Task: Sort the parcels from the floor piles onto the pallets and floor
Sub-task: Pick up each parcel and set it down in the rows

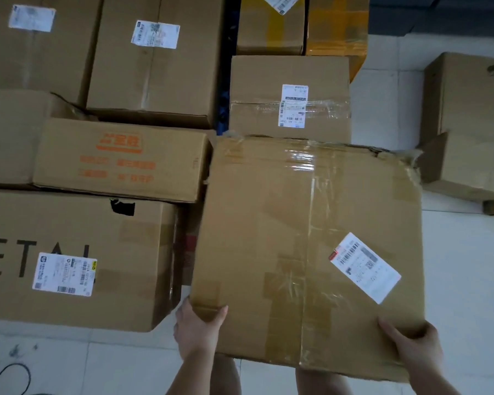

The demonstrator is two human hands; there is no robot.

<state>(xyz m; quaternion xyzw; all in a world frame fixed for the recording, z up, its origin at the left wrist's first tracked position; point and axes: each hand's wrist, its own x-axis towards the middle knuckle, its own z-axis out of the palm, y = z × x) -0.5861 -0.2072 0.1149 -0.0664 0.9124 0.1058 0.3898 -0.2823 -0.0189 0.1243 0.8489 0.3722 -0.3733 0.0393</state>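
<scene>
Gripping the large, flat, brown taped cardboard parcel [311, 246] at its near corners, the left hand [197, 329] and right hand [411, 343] curl over the edge. Parcel extends far from both hands, above the white tiled floor [465, 266], right of stacked brown cartons [77, 260].

The big taped box [311, 246] hides the fingers of the left hand [197, 329] under its near corner. Print on its shipping label [365, 267] is too blurred to read. The frame's left edge cuts off the lettered carton [69, 260] and a black cable [9, 377] on the floor.
</scene>
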